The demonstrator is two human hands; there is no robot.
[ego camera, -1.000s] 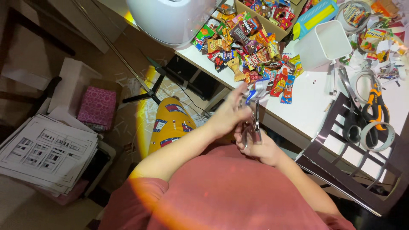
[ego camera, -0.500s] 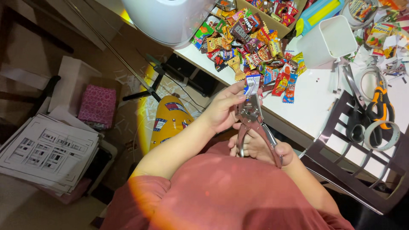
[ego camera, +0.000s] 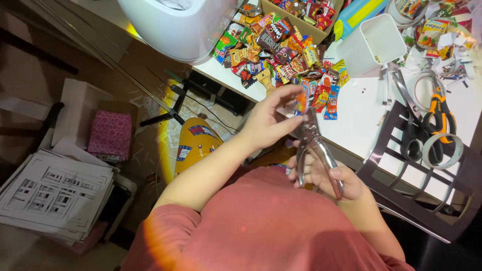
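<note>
My top's a salmon-red tee, short sleeves, plain knit, no print or logo. Forearms bare from approx the elbow down. My left hand (ego camera: 268,123) & right hand (ego camera: 334,180): no rings, watch, gloves etc.

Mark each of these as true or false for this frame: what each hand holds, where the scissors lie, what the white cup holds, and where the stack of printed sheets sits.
1. The right hand holds a metal hole punch. True.
2. The left hand is empty. False: its fingertips pinch a small candy wrapper at the head of the punch.
3. The orange-handled scissors lie on the white table. True.
4. The white plastic cup is packed with candy. False: it looks almost empty; the candy pile lies beside it on the table.
5. The stack of printed sheets sits on the table. False: it sits low down, off to the left, away from the table.
</note>
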